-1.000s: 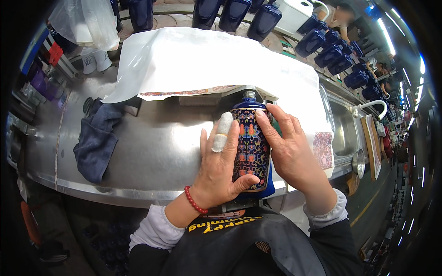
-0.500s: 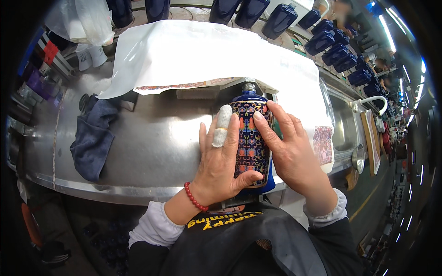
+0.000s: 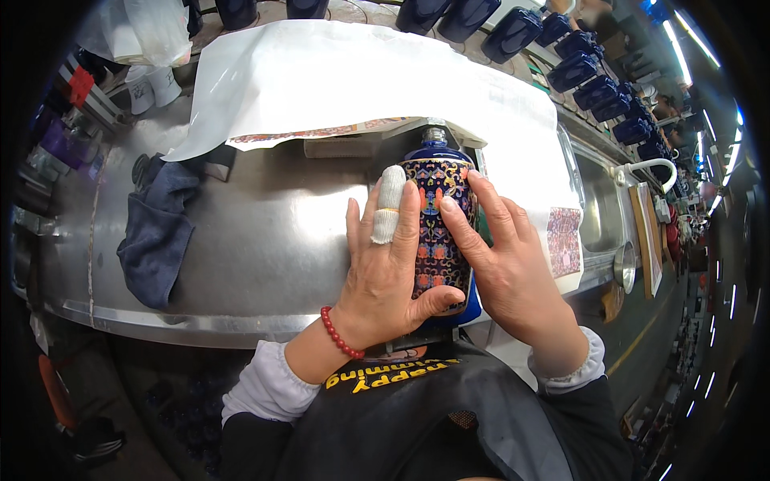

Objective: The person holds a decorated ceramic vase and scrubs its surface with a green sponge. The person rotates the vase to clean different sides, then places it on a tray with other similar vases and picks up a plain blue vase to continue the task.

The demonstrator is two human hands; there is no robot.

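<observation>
We have both hands at the patterned blue bottle (image 3: 433,252), which lies face up at the near edge of the metal counter (image 3: 273,256), right of that edge's middle, its neck pointing toward the far edge. Our left hand (image 3: 365,280) is spread nearly flat, index finger along the bottle's left side, thumb reaching across the lower front; a knitted finger sleeve (image 3: 391,204) covers its middle finger. Our right hand (image 3: 512,276) is also spread, thumb tip on the upper front and index finger at the upper right side, so neither hand closes round the bottle. As for how far along things are, we judge the side facing us well advanced: the floral pattern runs from just below the shoulder almost down to the base and looks straight, with no large fold that we can make out. Shoulder and neck bear no pattern. The underside is hidden, so we cannot tell whether it is covered, nor whether the pattern's edges are fully down. Plenty seems left beyond this one: plain blue bottles (image 3: 513,34) stand in a row past the counter's far edge, and a white sheet (image 3: 345,80) draped along that edge shows more printed pattern (image 3: 565,240) at its right corner. A dark cloth (image 3: 156,240) lies toward the counter's left end, apart from our hands.
</observation>
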